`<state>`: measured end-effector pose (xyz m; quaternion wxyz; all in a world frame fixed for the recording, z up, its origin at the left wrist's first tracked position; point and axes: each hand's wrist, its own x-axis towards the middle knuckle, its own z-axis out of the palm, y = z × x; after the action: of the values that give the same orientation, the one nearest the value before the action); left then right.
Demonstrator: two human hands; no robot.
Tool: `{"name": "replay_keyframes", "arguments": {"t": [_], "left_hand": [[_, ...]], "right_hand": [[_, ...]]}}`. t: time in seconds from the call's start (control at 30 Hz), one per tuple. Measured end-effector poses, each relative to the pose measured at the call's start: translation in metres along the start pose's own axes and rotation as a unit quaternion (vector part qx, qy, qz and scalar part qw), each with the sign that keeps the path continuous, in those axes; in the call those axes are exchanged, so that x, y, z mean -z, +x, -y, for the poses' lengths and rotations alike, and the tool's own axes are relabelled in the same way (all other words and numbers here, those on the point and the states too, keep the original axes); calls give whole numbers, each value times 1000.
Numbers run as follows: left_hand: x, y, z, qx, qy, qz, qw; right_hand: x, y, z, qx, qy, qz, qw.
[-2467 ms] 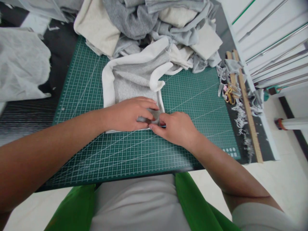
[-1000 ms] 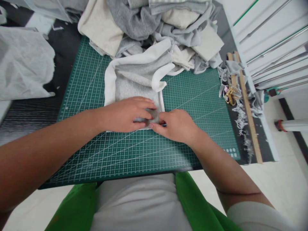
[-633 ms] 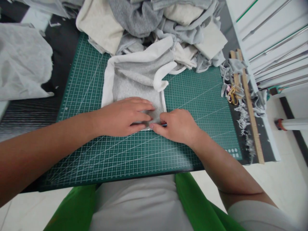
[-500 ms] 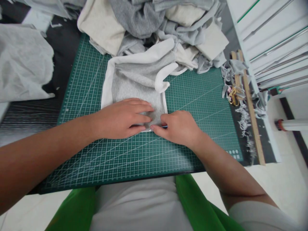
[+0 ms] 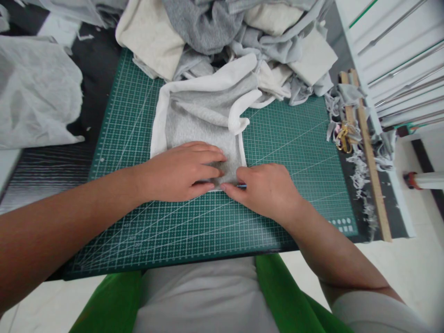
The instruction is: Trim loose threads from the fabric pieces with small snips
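Just before the near edge of the green cutting mat (image 5: 222, 226), a pale grey shirt (image 5: 194, 296) and an open green garment (image 5: 111, 300) are being worn by the person. On the mat, left of its middle, a grey cloth (image 5: 194, 132) with white borders is being held flat by the left hand (image 5: 182, 171), which is being laid palm down on it with its fingers loosely spread. Along the cloth's near edge, about the middle of the mat, a slim blue item (image 5: 242, 186) is being pinched between the thumb and fingers of the right hand (image 5: 267, 189); most of it is being hidden, so its kind cannot be told, nor whether the cloth is being gripped too. Beyond the mat's right edge, fabric scraps (image 5: 359, 171), a gold-coloured tool (image 5: 344, 138) and wooden strips (image 5: 373, 166) are being borne by the black tabletop (image 5: 52, 166). Left of the mat, a pale fabric sheet (image 5: 38, 92) is being supported by it. The mat's far edge is being covered by a pile of grey and cream fabrics (image 5: 208, 27), against which the cloth's far end is being bunched.
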<state>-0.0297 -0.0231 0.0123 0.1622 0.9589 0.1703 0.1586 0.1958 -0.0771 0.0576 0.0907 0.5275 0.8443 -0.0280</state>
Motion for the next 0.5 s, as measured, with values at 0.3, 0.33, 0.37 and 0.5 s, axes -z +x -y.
{"name": "replay_keyframes", "arguments": {"t": [0.3,0.33,0.37,0.5], "left_hand": [[0,0,0,17,-15,4,1000],[0,0,-1,18,-12,6,1000],[0,0,-1,17,-9,8,1000],[0,0,0,11,-1,10,1000]], "right_hand": [[-3,4,-10,53,94,31,994],[-4,5,-12,53,111,29,992],[-5,6,-13,52,122,28,991],[-7,6,-12,47,117,14,992]]}}
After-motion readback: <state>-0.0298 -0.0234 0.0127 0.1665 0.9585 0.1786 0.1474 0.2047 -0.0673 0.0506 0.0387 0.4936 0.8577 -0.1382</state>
